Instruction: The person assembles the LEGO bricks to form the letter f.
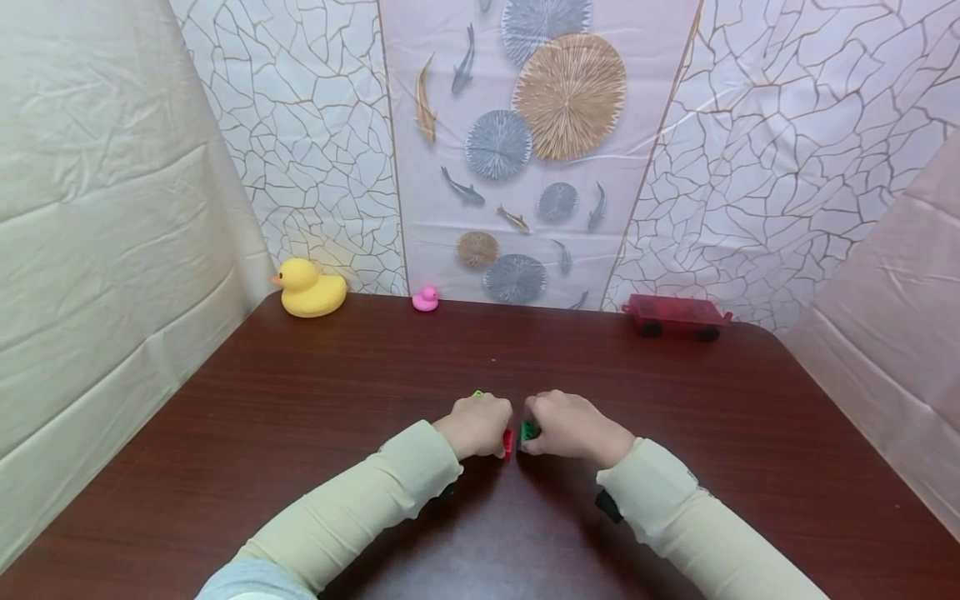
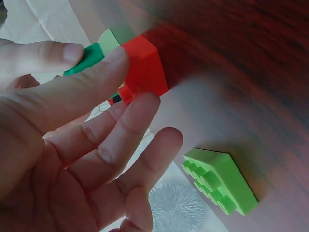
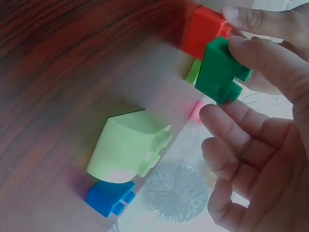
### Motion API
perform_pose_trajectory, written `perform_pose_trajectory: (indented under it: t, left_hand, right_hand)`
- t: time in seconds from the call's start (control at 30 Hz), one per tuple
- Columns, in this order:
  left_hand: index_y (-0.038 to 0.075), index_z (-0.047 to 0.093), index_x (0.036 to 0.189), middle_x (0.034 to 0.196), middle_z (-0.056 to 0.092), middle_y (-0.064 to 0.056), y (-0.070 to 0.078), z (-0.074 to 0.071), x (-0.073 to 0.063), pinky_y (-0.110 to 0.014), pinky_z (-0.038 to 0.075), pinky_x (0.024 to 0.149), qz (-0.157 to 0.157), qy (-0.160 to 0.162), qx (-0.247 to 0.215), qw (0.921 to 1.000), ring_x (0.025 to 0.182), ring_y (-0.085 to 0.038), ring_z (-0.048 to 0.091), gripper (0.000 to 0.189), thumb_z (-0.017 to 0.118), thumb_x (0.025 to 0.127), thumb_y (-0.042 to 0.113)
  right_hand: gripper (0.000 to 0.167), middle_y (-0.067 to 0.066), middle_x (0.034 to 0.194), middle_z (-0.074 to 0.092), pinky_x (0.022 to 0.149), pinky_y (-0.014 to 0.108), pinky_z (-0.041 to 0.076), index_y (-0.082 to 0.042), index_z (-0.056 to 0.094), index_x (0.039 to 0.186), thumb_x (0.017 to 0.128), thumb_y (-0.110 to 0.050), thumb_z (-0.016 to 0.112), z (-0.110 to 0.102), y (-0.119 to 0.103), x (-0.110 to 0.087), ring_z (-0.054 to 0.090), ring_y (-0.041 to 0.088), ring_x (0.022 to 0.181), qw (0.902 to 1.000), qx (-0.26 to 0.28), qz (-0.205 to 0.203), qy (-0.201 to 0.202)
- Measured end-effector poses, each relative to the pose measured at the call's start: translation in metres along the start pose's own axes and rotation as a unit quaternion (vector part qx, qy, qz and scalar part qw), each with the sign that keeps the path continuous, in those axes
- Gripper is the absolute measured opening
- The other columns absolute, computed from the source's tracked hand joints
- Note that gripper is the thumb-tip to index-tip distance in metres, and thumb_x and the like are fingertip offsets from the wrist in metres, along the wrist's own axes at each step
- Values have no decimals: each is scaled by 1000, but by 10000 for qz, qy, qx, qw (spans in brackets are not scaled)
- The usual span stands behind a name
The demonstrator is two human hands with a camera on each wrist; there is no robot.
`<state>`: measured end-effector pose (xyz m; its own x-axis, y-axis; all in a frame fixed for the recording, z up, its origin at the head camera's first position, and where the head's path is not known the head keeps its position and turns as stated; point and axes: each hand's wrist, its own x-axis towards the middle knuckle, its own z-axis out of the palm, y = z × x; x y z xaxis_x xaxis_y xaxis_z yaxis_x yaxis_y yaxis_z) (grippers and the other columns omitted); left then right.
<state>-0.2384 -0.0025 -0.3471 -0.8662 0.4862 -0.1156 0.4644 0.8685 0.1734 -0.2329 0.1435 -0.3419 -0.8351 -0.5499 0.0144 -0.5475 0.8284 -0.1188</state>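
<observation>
My left hand pinches a red toy brick between thumb and fingers, low over the brown table. Just to its right, my right hand pinches a dark green toy brick with two studs showing. In the head view both hands hide most of these bricks, and a small gap separates the hands. A lime green brick with studs stands on the table near the left hand. Close to the right hand, in the right wrist view, are a pale green rounded brick and a blue brick.
Along the table's back edge stand a large yellow duck, a small pink duck and a red toy wagon with black wheels. Patterned cloth hangs behind the brown table, and plain fabric hangs at the left.
</observation>
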Motion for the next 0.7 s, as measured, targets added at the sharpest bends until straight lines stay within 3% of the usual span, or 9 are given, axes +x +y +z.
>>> perform_pose_trajectory:
  t: [0.4,0.7]
  left_hand:
    - [17,57,67,58,50,6,-4,0,1,-30,39,49,5,-89,-363,9993,55,-10,47,21,78,63,20]
    - [20,57,61,54,52,9,-9,3,2,-27,39,49,129,-70,-636,9979,54,-8,47,22,79,61,22]
  right_hand:
    - [21,-9,60,47,49,24,39,-12,59,79,70,-27,71,-4,-9,1,45,7,53,9983,577,-67,-76]
    - [19,-9,57,46,48,23,39,-13,58,76,69,-26,70,-3,-11,3,44,6,50,9982,579,-140,22]
